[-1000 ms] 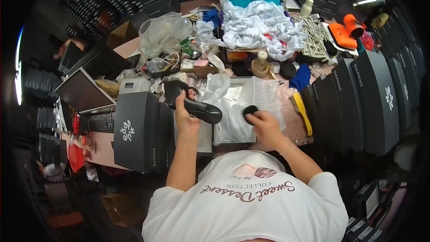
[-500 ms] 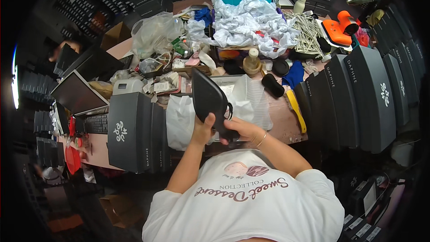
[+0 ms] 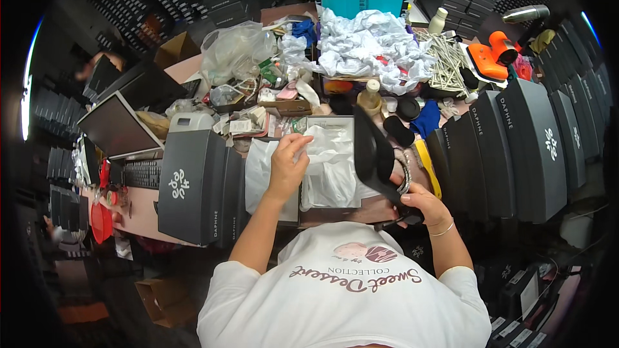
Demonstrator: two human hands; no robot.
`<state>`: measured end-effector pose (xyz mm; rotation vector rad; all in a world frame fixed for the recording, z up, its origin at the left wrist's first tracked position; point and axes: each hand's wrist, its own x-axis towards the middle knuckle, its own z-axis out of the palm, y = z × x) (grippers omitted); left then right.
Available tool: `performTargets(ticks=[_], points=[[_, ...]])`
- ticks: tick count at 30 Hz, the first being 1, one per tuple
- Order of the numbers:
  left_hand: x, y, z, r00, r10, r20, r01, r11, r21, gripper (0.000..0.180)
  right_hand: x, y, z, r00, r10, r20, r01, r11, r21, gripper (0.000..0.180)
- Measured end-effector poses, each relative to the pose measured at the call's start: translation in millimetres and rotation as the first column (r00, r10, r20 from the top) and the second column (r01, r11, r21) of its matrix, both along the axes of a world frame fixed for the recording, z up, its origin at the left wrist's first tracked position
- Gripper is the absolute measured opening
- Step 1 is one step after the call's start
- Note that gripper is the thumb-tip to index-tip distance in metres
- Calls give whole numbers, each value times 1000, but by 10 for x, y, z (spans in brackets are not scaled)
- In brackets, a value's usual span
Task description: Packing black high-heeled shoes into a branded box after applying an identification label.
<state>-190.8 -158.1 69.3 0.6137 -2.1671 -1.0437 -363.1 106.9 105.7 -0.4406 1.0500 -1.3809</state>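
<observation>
A black high-heeled shoe point(image 3: 372, 158) with a glittering strap hangs toe up at the right side of an open shoe box point(image 3: 356, 207). My right hand point(image 3: 423, 206) is closed round the shoe's heel end. White tissue paper point(image 3: 330, 183) lines the box and spills over its left side. Over the box's left edge, my left hand point(image 3: 288, 166) pinches the tissue between thumb and fingers. Whether anything lies beneath the tissue is hidden.
Dark shoe boxes stand upright at left point(image 3: 187, 187) and right point(image 3: 529, 148). Behind are crumpled white paper point(image 3: 367, 45), a glue bottle point(image 3: 369, 98), a black brush point(image 3: 398, 131) and small clutter. A yellow-handled tool point(image 3: 428, 169) lies at right.
My left hand has let go of the shoe and moved to the tissue. My right hand has carried the shoe rightward, uncovering the box.
</observation>
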Motion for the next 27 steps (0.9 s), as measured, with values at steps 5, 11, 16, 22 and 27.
performTargets(ticks=[5,11,16,22,27], points=[[-52,226,352,990,-126,-61,115,981,-159,43,77,-224,273,947,309,-85,-303,950,81,54],[101,555,154,968,-172,-181,151,981,-122,37,171,-809,-500,332,87,-939,-220,975,12,54],[398,141,-640,982,182,48,-174,975,-135,32,289,-618,-537,825,148,-545,-65,984,169,51],[216,453,-274,991,-65,-117,61,997,-37,27,387,-810,-679,985,113,133,-139,970,201,38],[77,173,-269,999,51,11,-51,999,6,22,160,-676,-953,614,-77,785,96,995,23,50]])
